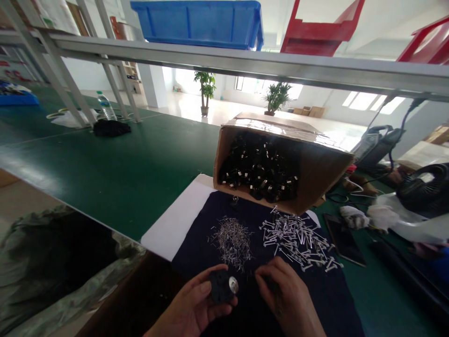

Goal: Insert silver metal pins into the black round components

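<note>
My left hand [191, 306] grips a small round black part [222, 286] with a shiny metal disc on its side, held just above a dark cloth [322, 299]. Close beside it my right hand [286, 297] is curled, fingers pinched together over the cloth; what they hold is hidden. Ahead of my hands lie a heap of thin metal pins [232, 242] and a spread of larger metal rivets [298, 239]. Behind those a cardboard box [317, 175] lies tipped on its side, full of black parts [261, 169].
A phone [344, 240] lies right of the cloth, with rags, cables and a black fan [426, 187] beyond. A water bottle [105, 107] and a dark bundle sit far left on the green table [115, 173]. Blue and red bins rest on the overhead rail [245, 63].
</note>
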The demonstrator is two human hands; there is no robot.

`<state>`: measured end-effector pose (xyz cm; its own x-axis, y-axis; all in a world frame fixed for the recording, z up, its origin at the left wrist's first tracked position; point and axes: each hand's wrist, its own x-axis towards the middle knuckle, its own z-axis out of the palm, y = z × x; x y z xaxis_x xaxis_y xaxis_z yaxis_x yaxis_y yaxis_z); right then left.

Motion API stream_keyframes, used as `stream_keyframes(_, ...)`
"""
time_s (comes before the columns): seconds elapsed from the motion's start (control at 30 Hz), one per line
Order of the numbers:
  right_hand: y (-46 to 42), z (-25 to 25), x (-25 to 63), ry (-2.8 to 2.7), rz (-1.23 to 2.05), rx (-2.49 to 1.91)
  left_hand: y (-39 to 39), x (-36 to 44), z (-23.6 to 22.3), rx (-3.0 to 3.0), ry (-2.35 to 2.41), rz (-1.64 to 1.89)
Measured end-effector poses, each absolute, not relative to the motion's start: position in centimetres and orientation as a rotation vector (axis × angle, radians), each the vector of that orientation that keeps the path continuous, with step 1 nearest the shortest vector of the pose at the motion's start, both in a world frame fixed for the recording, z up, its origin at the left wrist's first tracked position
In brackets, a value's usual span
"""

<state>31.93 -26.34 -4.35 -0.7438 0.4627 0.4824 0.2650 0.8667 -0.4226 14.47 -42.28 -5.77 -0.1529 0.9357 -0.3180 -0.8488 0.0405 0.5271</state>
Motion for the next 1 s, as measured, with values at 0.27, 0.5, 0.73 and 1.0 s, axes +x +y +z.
stream_keyframes(0.27, -29.4, -0.9, 30.7, -2.352, 0.487, -0.195, -40.9, 15.8, -5.4, 0.204, 0.665, 1.496)
stream_keyframes(0.5, -29.3, -1.2, 31.2, -2.483, 0.339, -0.144, -41.0, 16.2, -4.7, 0.250, 0.726, 1.411)
stream_keyframes(0.73, -30.0, -1.5, 31.0, -2.425, 0.082, -0.174, -41.1, 16.0, -4.7, 0.312, 0.752, 1.394)
stream_keyframes(1.0, -31.1, -3.5, 30.8, -2.249, 0.257, -0.286, -41.7, 15.6, -5.9, 0.587, 0.868, 1.472)
